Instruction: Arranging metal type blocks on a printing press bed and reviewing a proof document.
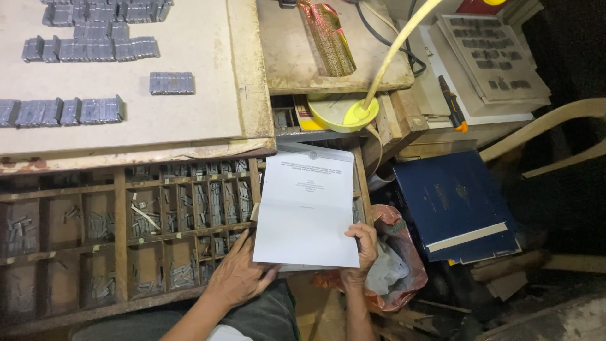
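Right, both hands on a white printed sheet [306, 208] w/ a fold crease across the middle, lying over the right end of a wooden type case [120, 233]. Left hand [240, 273] lies flat, fingers spread, at the sheet's bottom-left corner, partly under it. Right hand [362, 249] is pinching the bottom-right edge, thumb on top. Case compartments hold small grey metal type pieces. Above it, a board [189, 95] carries rows of set type blocks [91, 49]. Yellow lamp base [344, 112] sits behind the sheet; dark blue book [451, 202] lies to the right, apart from it.
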